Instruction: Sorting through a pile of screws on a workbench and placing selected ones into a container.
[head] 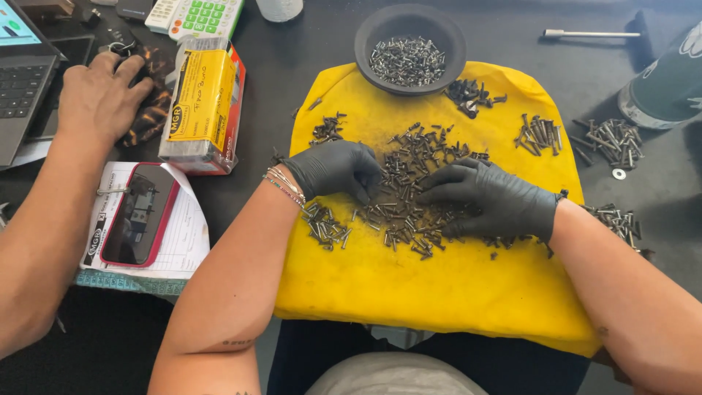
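two gloved hands, left hand (336, 170) and right hand (497, 201), on screws (413, 190)

Laptop (25, 73) and green container (669, 77) cut by frame edges.

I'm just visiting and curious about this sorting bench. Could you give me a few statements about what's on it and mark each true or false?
1. Both gloved hands, left hand and right hand, rest on the screw pile. True.
2. The cloth is blue. False: it is yellow.
3. The black bowl is empty. False: it holds screws.
4. A red-cased phone lies left of the cloth. True.
5. A bare hand of another person is at far left. True.
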